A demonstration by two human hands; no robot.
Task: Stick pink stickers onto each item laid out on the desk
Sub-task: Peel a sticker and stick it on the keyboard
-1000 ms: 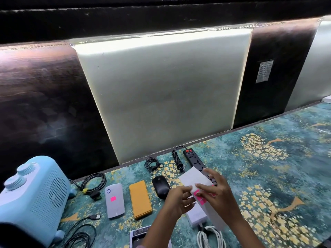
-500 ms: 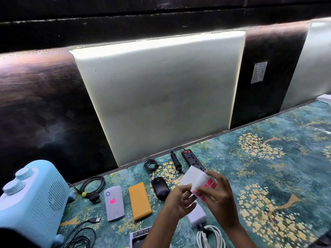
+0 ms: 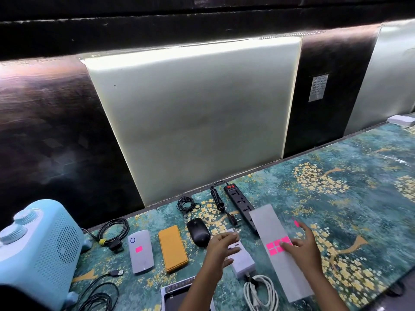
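A long white sticker sheet lies flat on the patterned desk, with several pink stickers near its middle. My right hand hovers over the sheet with fingers spread, its thumb at the pink stickers. A small pink sticker shows at a raised fingertip. My left hand is open above a white adapter. The white power bank carries one pink sticker. The orange power bank and black mouse show no sticker.
A black power strip with its coiled cord runs behind the sheet. A white cable and a grey device lie near the front edge. Black cables and a pale blue heater are at the left.
Both hands held the sticker sheet up before. Now the sheet lies flat on the desk, my left hand has let go and drawn left, and my right hand has spread open.
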